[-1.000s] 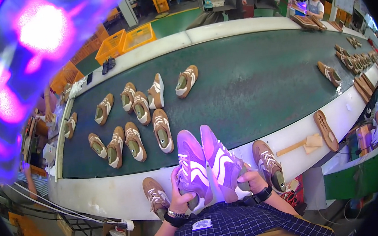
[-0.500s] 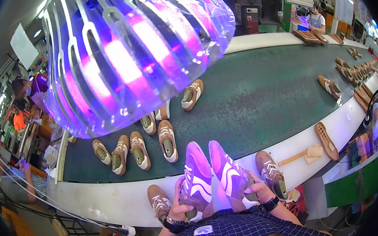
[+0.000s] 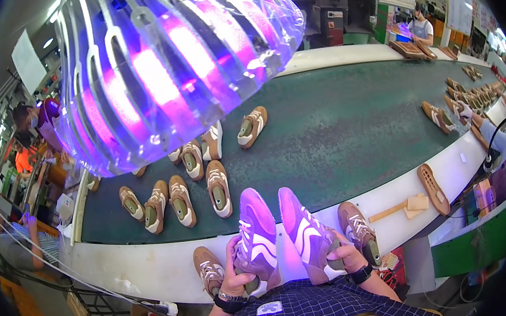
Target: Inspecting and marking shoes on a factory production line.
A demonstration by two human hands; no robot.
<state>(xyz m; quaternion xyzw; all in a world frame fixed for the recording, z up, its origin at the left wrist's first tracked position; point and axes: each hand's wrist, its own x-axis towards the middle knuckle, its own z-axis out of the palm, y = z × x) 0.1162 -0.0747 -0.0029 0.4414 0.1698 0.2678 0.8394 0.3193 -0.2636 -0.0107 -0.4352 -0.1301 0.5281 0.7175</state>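
Logging from remote end: my L hand [image 3: 233,275] clamped on heel end of L shoe [image 3: 260,235], thumb near its collar; R hand [image 3: 351,258] gripping heel end of R shoe [image 3: 305,231] likewise. Pair sits side by side, toes away from me, gap btwn, over near white ledge [image 3: 106,267], purple-tinted. Step in hand, my read: holding pair alongside each other, prob. for comparison. Next move calls for, I'd judge, even grip at both heels + clearance from flankers: L-side brown shoe [image 3: 207,265] and R-side brown shoe [image 3: 357,227], one just outside each hand. Further R on ledge: tan strip [image 3: 388,209], loose brown upper [image 3: 433,189]. Beyond: green work surface [image 3: 345,114] w/ shoe cluster [image 3: 183,203] at L; purple lamp [image 3: 159,82] blocks upper L. Co-worker's gloved hand [image 3: 465,110] far R, nr shoe row.
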